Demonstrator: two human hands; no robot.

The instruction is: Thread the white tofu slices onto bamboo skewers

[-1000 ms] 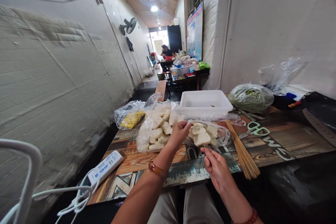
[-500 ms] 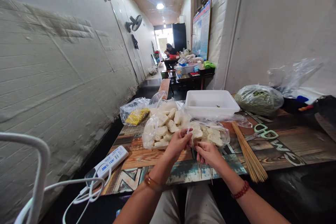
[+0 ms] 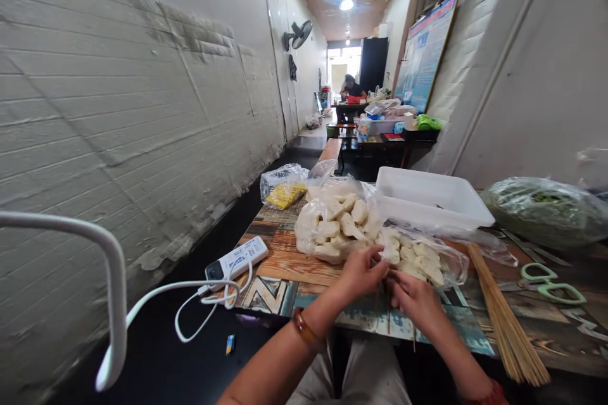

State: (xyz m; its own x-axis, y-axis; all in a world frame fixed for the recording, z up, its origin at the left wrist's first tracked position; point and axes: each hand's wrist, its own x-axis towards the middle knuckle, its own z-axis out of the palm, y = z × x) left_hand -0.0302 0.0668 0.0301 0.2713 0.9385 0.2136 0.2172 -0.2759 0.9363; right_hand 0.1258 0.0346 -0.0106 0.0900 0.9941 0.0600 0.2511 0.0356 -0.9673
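Observation:
My left hand (image 3: 363, 273) is closed with its fingertips pinched together in front of the plastic bags; what it holds is hidden. Close beside it, my right hand (image 3: 414, 299) is closed round a few thin bamboo skewers (image 3: 414, 336), whose ends hang below the fingers over the table edge. Just behind both hands lies an open clear bag with pale off-white food pieces (image 3: 349, 224), soft-looking and irregular. A second bag of similar pieces (image 3: 420, 259) sits to its right, behind my right hand.
A bundle of bamboo skewers (image 3: 508, 316) and green-handled scissors (image 3: 553, 283) lie at right. Behind stand a white plastic tub (image 3: 434, 196) and a bag of greens (image 3: 546, 209). A power bank (image 3: 237, 261) with a white cable is at left. A person (image 3: 351, 90) sits far back.
My view has swung left, so everything sits further right in the picture. My two hands have come closer together, fingertips nearly meeting. The skewers remain in my right hand.

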